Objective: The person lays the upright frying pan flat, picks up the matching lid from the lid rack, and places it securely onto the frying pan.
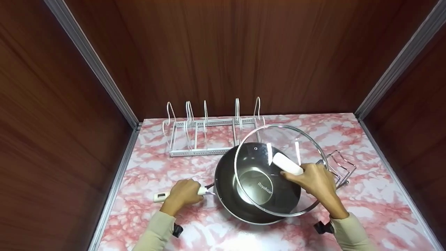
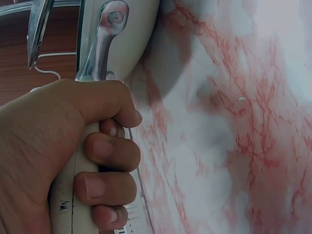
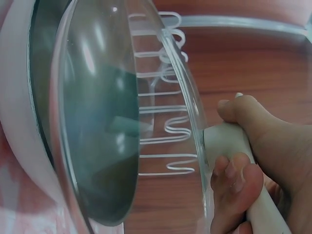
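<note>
A dark-coated frying pan (image 1: 226,198) with a cream outside and "Royalstar" printed on its base is at the middle of the table. My left hand (image 1: 184,193) grips its cream handle (image 1: 161,197), fingers wrapped round it in the left wrist view. Over the pan's right part a clear glass lid (image 1: 285,136) with a metal rim is held up, shifted right and tilted. My right hand (image 1: 315,179) holds the lid by its long white knob (image 1: 286,163). In the right wrist view a gap shows between lid and pan (image 3: 14,87).
Behind the pan stands a white wire rack (image 1: 195,152) with several upright loops. A small metal wire stand (image 1: 343,170) lies to the right, partly behind the lid and right hand. Brown wood-grain panels (image 1: 209,52) enclose the marbled red-and-white table (image 1: 132,181).
</note>
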`<state>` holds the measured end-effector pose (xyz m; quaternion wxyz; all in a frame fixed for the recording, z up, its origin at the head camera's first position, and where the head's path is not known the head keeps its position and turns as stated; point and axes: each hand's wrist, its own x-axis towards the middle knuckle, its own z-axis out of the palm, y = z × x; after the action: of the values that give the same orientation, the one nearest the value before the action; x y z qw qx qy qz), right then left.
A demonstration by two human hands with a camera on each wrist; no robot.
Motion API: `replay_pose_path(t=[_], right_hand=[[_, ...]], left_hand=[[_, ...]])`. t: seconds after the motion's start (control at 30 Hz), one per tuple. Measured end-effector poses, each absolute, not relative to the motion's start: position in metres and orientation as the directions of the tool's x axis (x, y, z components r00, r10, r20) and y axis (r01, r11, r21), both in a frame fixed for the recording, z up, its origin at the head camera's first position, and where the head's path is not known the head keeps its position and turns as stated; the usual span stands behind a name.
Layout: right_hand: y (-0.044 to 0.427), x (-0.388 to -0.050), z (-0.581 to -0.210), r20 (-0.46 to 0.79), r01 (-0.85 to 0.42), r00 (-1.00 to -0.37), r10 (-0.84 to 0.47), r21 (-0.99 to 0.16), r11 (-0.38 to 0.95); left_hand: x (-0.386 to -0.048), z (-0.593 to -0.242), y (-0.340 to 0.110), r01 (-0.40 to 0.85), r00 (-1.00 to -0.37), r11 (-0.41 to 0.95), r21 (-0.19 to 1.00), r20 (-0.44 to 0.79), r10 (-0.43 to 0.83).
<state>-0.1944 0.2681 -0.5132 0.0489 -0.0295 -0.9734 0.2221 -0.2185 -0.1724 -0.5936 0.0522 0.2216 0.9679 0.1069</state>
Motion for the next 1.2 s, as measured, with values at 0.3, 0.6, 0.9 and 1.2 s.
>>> replay_pose_path(t=[0.3,0.6,0.9,1.2], right_hand=[[0.262,-0.198,-0.513,0.058,0.016,-0.997,0.049,-0.466,0.885],[0.255,-0.201,-0.513,0.018,0.039,-0.998,0.055,-0.475,0.879],[0.248,-0.202,-0.515,-0.039,0.059,-0.998,0.046,-0.478,0.876],[0.242,-0.206,-0.517,-0.060,0.058,-0.998,0.033,-0.480,0.875]], left_hand=[[-0.219,-0.591,-0.172,0.411,-0.897,0.881,0.234,-0.069,0.437],[-0.219,-0.591,-0.171,0.401,-0.902,0.885,0.237,-0.064,0.426],[-0.219,-0.592,-0.171,0.398,-0.904,0.884,0.246,-0.055,0.423],[-0.217,-0.593,-0.173,0.388,-0.908,0.887,0.251,-0.060,0.415]])
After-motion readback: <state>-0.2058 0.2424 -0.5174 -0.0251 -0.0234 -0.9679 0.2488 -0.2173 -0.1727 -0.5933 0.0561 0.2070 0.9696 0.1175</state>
